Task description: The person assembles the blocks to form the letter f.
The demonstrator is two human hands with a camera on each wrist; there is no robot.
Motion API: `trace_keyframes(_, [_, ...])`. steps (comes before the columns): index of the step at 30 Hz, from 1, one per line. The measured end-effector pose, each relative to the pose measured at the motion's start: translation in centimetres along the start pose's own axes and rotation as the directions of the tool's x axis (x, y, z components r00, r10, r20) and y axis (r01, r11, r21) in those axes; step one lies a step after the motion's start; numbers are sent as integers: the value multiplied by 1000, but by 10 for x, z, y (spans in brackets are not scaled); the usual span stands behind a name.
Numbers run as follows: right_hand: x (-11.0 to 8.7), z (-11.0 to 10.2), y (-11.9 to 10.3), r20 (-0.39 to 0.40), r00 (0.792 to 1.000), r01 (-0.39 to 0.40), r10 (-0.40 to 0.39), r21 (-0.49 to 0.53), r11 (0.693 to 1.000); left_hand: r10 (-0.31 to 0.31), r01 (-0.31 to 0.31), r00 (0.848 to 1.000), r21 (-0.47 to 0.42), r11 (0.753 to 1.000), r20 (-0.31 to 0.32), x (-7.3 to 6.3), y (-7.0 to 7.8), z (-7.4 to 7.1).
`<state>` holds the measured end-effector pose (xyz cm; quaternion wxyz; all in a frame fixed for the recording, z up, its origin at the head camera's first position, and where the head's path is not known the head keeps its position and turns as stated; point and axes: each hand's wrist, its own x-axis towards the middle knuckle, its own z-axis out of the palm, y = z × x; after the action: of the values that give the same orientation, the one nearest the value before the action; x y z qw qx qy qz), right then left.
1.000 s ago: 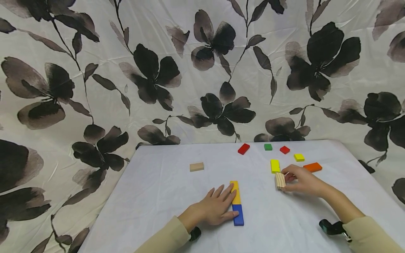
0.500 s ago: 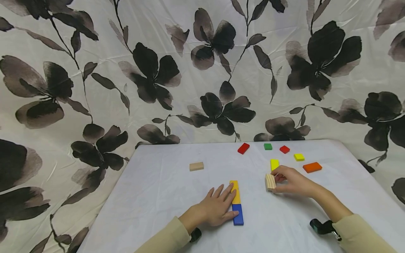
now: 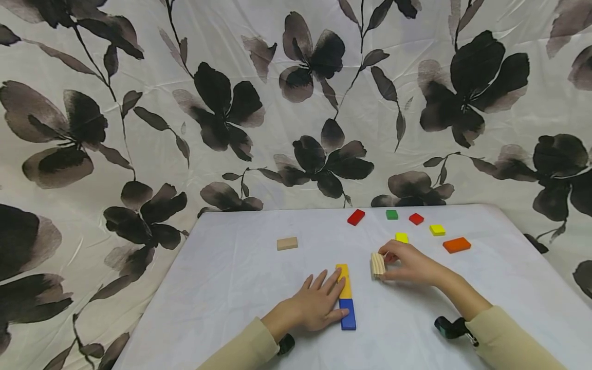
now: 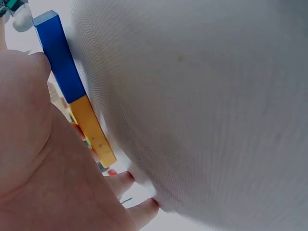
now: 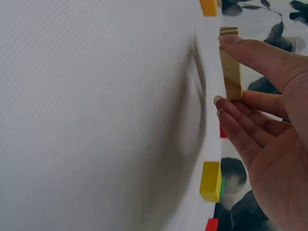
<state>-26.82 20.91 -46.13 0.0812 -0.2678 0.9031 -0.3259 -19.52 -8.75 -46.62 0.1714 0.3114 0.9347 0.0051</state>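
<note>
My left hand (image 3: 311, 307) lies with fingers spread, touching a yellow-orange block (image 3: 346, 291) and a blue block (image 3: 349, 319) set end to end in a row. In the left wrist view the thumb is against the blue block (image 4: 60, 60), and the yellow-orange block (image 4: 92, 130) adjoins it. Between thumb and fingers, my right hand (image 3: 413, 263) pinches a plain wooden block (image 3: 377, 265), to the right of that row. The right wrist view shows this wooden block (image 5: 231, 72) pinched at its ends; whether it touches the table I cannot tell.
Another plain wooden block (image 3: 287, 243) lies at the left. Toward the back right are a red block (image 3: 356, 217), a green one (image 3: 391, 215), a smaller red one (image 3: 416, 219), a yellow one (image 3: 437, 230) and an orange one (image 3: 457, 245). The right hand partly hides another yellow block (image 3: 402, 237).
The right hand has carried the wooden block leftward, toward the yellow-orange and blue row, and now covers part of a yellow block behind. The left hand has stayed put.
</note>
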Motion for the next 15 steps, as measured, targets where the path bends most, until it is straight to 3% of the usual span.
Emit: trace_keyframes(15, [23, 28, -12, -85, 990, -111, 114, 39, 993, 7, -7, 1000, 2, 1000, 18, 0, 0, 0])
